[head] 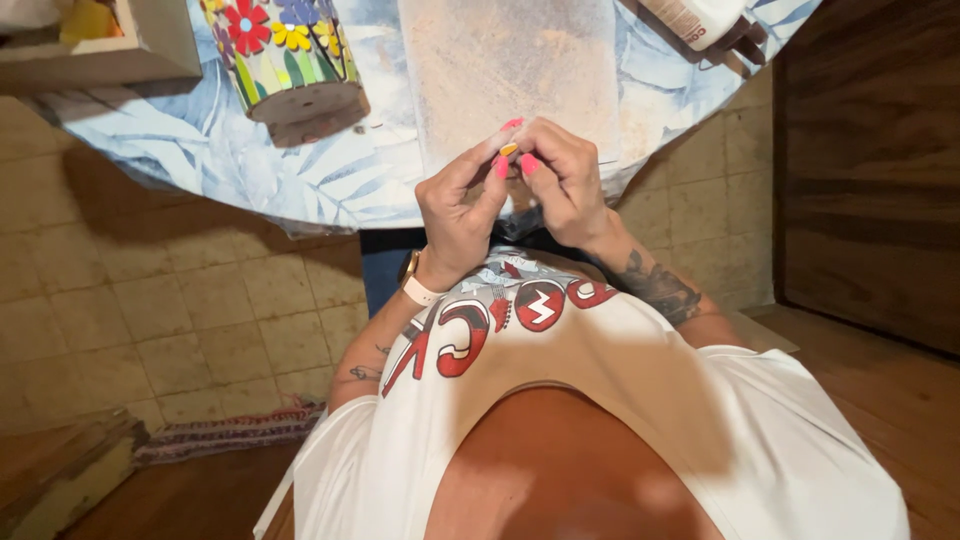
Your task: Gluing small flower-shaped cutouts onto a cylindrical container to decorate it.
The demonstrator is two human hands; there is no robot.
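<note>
The left hand (462, 205) and the right hand (565, 180) are coming together at the edge of the round table (200, 150), and both are curling their fingers in to pinch one tiny orange piece (509, 149) between their fingertips, just above a pale sheet (500, 70) that is lying on the table. A mosaic pot (290, 55) with bright flowers is standing well apart to the left, and a bottle (700, 20) is lying at the far right of the table.
</note>
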